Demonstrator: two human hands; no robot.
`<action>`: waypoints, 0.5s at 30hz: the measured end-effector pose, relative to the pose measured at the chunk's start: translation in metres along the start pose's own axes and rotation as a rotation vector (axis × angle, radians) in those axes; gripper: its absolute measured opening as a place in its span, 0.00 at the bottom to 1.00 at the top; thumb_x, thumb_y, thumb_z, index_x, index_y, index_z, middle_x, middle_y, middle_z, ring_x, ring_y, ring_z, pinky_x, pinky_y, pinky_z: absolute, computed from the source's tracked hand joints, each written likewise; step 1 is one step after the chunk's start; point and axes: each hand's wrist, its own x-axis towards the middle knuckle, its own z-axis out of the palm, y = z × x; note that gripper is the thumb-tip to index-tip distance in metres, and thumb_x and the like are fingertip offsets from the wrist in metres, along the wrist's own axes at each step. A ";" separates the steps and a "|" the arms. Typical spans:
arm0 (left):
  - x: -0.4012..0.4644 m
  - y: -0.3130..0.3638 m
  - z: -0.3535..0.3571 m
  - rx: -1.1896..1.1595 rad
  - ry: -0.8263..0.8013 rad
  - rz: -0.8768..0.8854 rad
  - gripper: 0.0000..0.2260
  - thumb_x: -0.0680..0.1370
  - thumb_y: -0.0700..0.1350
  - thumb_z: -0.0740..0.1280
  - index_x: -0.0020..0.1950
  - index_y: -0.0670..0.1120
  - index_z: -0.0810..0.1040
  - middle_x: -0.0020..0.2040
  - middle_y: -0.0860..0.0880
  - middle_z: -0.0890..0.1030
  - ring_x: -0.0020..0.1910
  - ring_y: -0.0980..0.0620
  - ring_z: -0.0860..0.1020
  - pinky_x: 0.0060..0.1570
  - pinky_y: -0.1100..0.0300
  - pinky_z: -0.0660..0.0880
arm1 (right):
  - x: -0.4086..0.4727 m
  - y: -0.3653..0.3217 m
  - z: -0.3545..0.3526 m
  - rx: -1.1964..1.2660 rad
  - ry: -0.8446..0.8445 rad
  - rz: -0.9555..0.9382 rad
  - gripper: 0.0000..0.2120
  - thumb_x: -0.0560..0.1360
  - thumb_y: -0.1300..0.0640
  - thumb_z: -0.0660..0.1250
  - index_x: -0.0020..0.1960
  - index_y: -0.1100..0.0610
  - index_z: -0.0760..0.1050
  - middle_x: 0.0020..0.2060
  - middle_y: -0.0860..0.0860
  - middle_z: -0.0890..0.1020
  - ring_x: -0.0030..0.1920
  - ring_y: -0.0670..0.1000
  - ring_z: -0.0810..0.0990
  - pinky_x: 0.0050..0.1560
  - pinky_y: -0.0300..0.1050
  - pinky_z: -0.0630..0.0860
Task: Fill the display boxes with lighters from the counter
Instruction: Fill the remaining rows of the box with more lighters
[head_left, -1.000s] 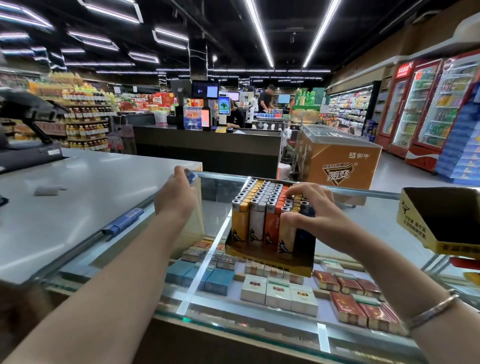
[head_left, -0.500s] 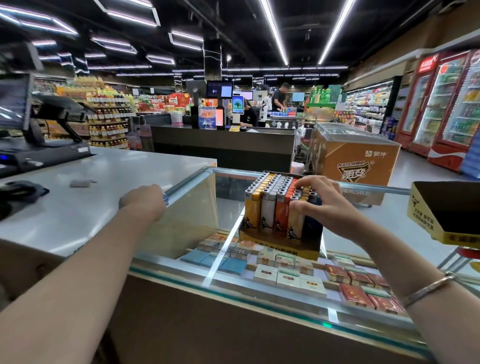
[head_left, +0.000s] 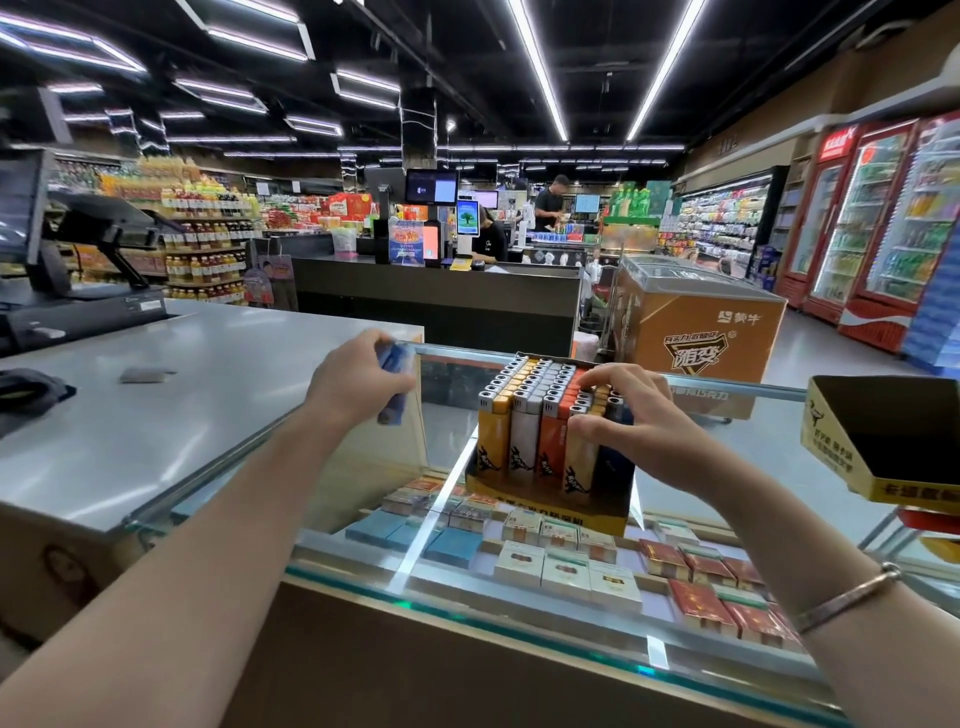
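Blue plastic lighter gripped in curled left hand, held above edge of glass-topped display counter. Right hand curled over right side of yellow-and-black cardboard display box, fingertips on lighter tops. Rows of yellow, white and orange upright lighters packed in box on counter glass. Second, open yellow box seen at far right.

1. Two display boxes: one full box and one empty box
2. Five rows of lighters in the full box
3. One blue lighter in the left hand
4. Two hands, with the right hand
5. One bracelet
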 end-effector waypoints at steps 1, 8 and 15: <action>0.001 0.012 0.001 -0.115 0.025 0.063 0.18 0.72 0.46 0.71 0.59 0.48 0.71 0.46 0.52 0.74 0.40 0.53 0.75 0.34 0.60 0.74 | 0.000 0.000 -0.001 -0.007 -0.007 -0.004 0.22 0.68 0.39 0.66 0.59 0.44 0.66 0.61 0.42 0.62 0.65 0.47 0.57 0.59 0.46 0.70; -0.001 0.095 0.006 -0.834 -0.092 0.183 0.10 0.72 0.41 0.71 0.50 0.51 0.74 0.48 0.44 0.80 0.44 0.50 0.81 0.35 0.59 0.80 | -0.003 -0.008 -0.007 -0.113 -0.032 0.017 0.30 0.63 0.30 0.62 0.61 0.42 0.67 0.64 0.43 0.64 0.66 0.46 0.57 0.64 0.50 0.65; -0.011 0.126 0.043 -0.935 -0.114 0.235 0.19 0.66 0.48 0.74 0.48 0.43 0.70 0.40 0.43 0.78 0.34 0.52 0.78 0.32 0.61 0.78 | -0.012 -0.031 -0.016 0.221 0.276 -0.188 0.23 0.63 0.42 0.69 0.56 0.46 0.70 0.45 0.43 0.81 0.51 0.43 0.78 0.55 0.45 0.75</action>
